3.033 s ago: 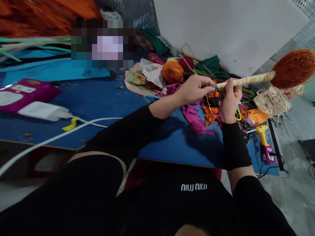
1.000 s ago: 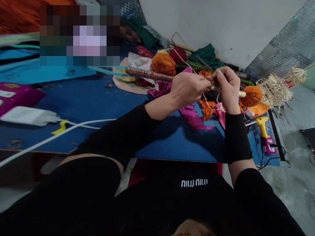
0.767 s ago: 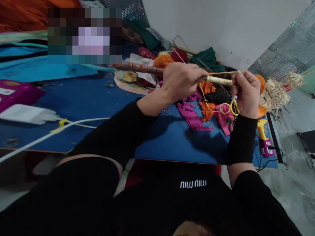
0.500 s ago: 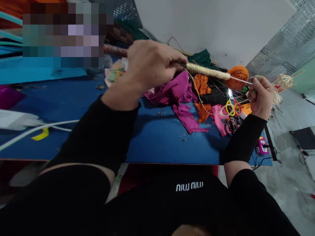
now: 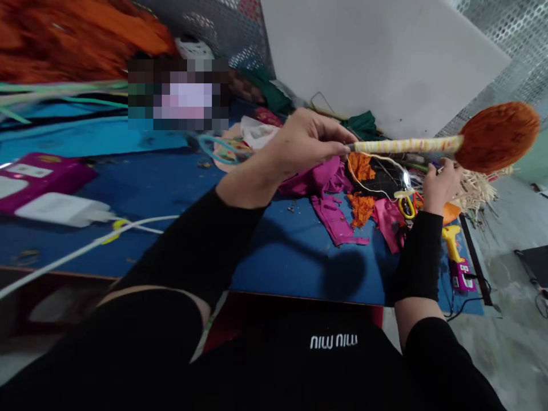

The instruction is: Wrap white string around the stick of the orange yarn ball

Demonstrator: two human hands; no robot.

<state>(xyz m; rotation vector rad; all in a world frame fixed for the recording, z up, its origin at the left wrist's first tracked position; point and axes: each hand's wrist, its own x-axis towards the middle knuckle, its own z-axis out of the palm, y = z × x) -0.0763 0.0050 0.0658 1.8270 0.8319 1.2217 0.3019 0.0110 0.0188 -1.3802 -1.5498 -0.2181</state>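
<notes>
My left hand (image 5: 306, 142) is closed, its thumb and fingers pinching the dark end of a stick (image 5: 402, 146) wrapped in cream and yellow strip. At the stick's far right end is a round, flat head of orange cloth (image 5: 499, 137), held up above the table. A loose pale strand (image 5: 359, 184) hangs from near my left fingers toward the table. My right hand (image 5: 443, 181) is below the stick near the orange head, fingers apart and partly bent. I see nothing held in it. Scissors with yellow and red handles (image 5: 406, 206) lie just left of its wrist.
Magenta cloth (image 5: 336, 220), orange scraps (image 5: 362, 208) and pink cloth (image 5: 387, 222) lie on the blue table (image 5: 295, 268). A yellow glue gun (image 5: 452, 242) is at the right edge. White cable (image 5: 85, 254) crosses the left. Straw-like sticks (image 5: 479, 191) lie beyond my right hand.
My right hand has let go of the white strand at the stick's far end and moved left and down. The orange head has swung nearer and right; the stick is now almost level.
</notes>
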